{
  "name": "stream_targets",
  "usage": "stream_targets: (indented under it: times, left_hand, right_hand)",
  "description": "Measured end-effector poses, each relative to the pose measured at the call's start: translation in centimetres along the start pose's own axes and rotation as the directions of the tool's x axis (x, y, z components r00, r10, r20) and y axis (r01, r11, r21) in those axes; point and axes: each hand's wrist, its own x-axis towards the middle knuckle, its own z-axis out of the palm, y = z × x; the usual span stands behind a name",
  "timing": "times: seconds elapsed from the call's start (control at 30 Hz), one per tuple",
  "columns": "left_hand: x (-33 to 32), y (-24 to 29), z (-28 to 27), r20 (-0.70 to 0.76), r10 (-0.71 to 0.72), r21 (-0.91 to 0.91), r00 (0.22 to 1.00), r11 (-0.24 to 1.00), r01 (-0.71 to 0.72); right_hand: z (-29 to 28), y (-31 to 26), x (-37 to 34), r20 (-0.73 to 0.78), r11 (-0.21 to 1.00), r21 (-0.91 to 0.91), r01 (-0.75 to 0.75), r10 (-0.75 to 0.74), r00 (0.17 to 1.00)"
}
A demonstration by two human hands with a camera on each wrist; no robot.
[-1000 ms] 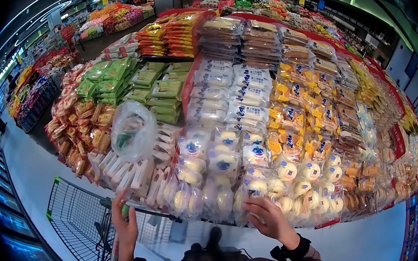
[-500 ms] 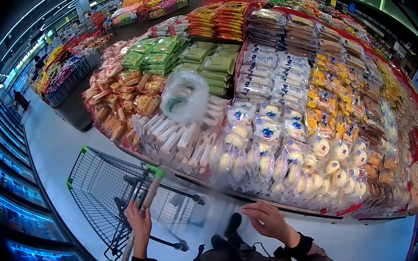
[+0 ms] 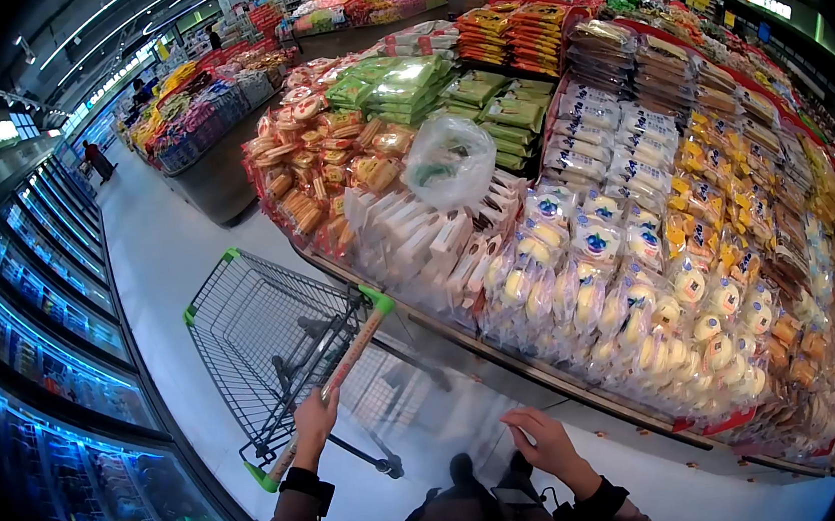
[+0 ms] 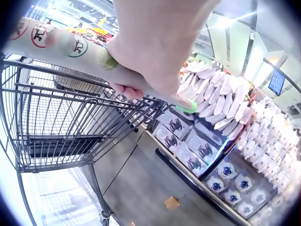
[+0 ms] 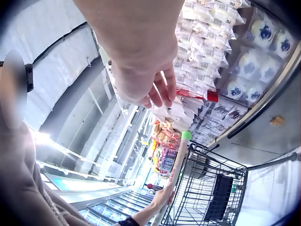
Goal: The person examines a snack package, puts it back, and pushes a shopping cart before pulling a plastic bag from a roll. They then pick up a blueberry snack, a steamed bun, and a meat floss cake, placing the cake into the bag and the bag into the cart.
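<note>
Left hand (image 3: 315, 423) has its fingers curled round the handle (image 3: 353, 352) of a shopping cart (image 4: 66, 146), while the right hand (image 3: 551, 449) hangs in the air above the floor, its fingers loosely bent and holding nothing. Half a second ago the left fingers were stretched out at the handle; now they wrap it. A second ago the right hand showed against the packets at the near edge of the display stand (image 3: 539, 374); now it shows against the floor. The head view has swung left, so more of the lit coolers (image 3: 69, 394) shows and the display stand sits farther right.

The cart is dark wire with green corners, and a green cap (image 3: 376, 300) tops the far end of the handle. In the left wrist view the pale handle bears round cart signs, ringed in red and green.

The cart stands to the left of the display stand, beyond the left hand, with the coolers farther left. The right hand is to the right of the handle and apart from it, nearer than the display stand, where a clear plastic bag (image 3: 450, 162) lies on the packets.
</note>
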Motion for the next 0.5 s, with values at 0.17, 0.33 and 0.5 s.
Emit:
stream_targets:
  times: [0.17, 0.33, 0.5]
  left_hand:
    - [-1.3, 1.1, 0.1, -0.025, -0.031, 0.036, 0.999, 0.999, 0.032]
    - [-4.1, 2.3, 0.9, -0.065, -0.036, 0.070, 0.997, 0.997, 0.040]
    - [-7.8, 4.5, 1.7, -0.073, -0.077, 0.118, 0.994, 0.989, 0.085]
  right_hand:
    - [-1.2, 0.5, -0.3, 0.032, 1.000, 0.008, 0.011, -0.011, 0.999]
    - [-3.8, 3.1, -2.8, 0.115, 0.999, -0.012, -0.030, 0.031, 0.993]
    - [-7.0, 5.8, -6.4, 0.116, 0.997, -0.039, -0.059, 0.063, 0.991]
